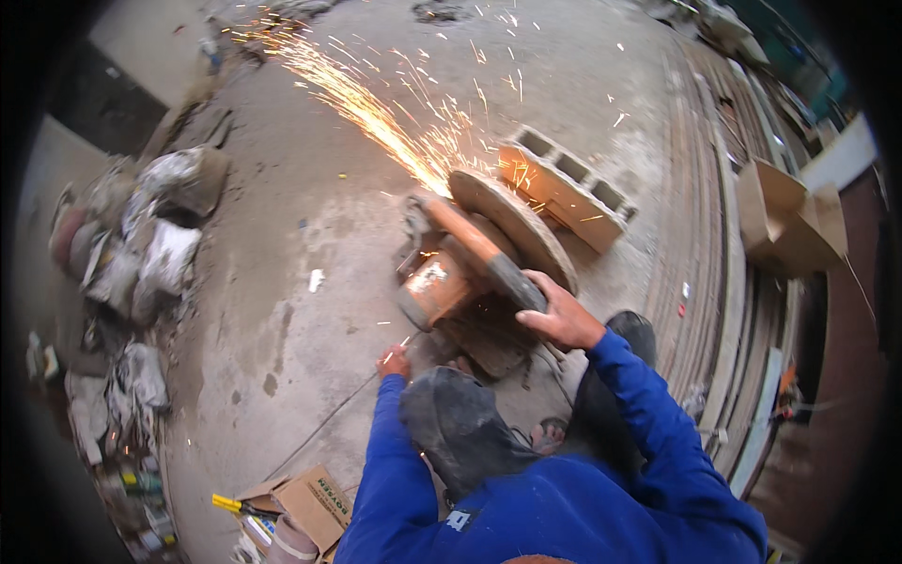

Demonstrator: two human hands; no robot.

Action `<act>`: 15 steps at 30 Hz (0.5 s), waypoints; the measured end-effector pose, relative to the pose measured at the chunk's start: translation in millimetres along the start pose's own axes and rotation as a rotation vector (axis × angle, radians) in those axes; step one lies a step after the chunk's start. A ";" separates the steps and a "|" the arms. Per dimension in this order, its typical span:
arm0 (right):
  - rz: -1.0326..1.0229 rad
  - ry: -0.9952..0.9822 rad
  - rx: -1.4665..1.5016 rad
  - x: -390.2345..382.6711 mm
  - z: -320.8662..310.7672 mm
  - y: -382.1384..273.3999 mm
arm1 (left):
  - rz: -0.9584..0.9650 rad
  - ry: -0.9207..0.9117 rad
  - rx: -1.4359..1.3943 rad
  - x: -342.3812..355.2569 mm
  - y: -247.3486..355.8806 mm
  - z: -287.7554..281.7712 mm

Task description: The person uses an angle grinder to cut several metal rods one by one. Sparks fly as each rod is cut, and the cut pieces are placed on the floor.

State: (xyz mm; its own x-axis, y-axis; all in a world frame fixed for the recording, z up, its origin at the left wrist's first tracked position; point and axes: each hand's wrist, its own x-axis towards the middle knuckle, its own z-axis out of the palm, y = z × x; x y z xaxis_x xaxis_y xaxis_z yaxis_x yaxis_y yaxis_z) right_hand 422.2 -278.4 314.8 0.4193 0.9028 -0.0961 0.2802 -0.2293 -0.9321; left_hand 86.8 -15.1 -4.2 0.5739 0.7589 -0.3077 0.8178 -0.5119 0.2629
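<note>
My right hand [566, 315] grips the dark end of the handle of a cut-off saw [442, 289], which has a worn orange body. The saw's large round disc or guard [517, 226] stands on the right side of the handle. A bright stream of sparks [376, 122] flies from the saw toward the far left. Low and left of the saw, my left hand [394, 361] is closed, its fingers pressed together. What it may hold is too small to make out. The cutting spot is hidden under the saw.
Just beyond the saw lies a hollow concrete block [601, 193], its near side lit orange. Long metal bars [700, 235] and an open cardboard box [789, 221] line the right. Sacks [169, 235] are heaped at left. A torn carton [315, 503] sits near my left arm.
</note>
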 end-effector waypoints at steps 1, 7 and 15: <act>-0.016 0.006 -0.007 0.8 0.5 2.3 | -0.063 -0.079 -0.001 5.0 -1.4 0.3; 0.042 -0.009 -0.017 -2.1 1.1 5.7 | -0.107 -0.058 -0.001 8.1 0.8 -0.5; 0.071 -0.023 0.041 -3.6 -1.1 -2.5 | -0.117 0.025 -0.024 2.2 7.3 -3.8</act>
State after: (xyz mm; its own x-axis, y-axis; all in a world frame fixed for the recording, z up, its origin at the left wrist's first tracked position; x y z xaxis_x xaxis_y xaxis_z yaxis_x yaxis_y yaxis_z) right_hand 420.9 -281.4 317.8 0.4169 0.8929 -0.1700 0.2144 -0.2783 -0.9363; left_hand 93.9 -15.6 0.5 0.4733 0.8229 -0.3143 0.8776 -0.4100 0.2482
